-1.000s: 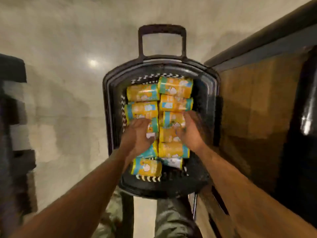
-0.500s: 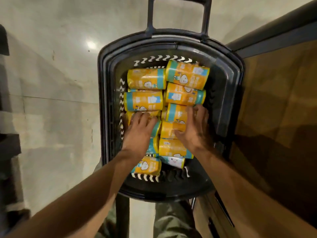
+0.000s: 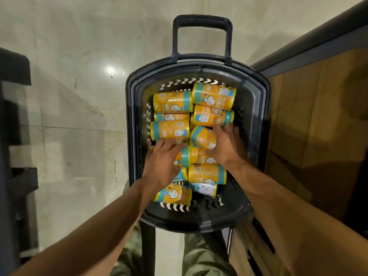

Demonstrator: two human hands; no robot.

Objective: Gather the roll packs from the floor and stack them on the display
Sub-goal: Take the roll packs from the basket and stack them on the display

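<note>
Several yellow roll packs with teal bands lie in two rows inside a dark plastic basket [image 3: 135,116] on the floor. My left hand [image 3: 162,161] lies over a pack [image 3: 184,156] in the left row, fingers spread across it. My right hand [image 3: 226,145] grips a pack [image 3: 203,137] in the right row, fingers curled round its right end and thumb on its near side. A pack [image 3: 214,96] sits at the far right and another [image 3: 173,193] at the near left.
The basket's pull handle [image 3: 202,20] stands up at its far side. A brown wooden display unit [image 3: 318,120] with a dark top edge runs along the right. Dark shelving [image 3: 14,124] stands at the left over pale floor tiles. My legs are below the basket.
My right hand has moved further onto the right-row pack and curled round it. My left hand stays on the left row. The view has shifted back slightly, showing the whole handle.
</note>
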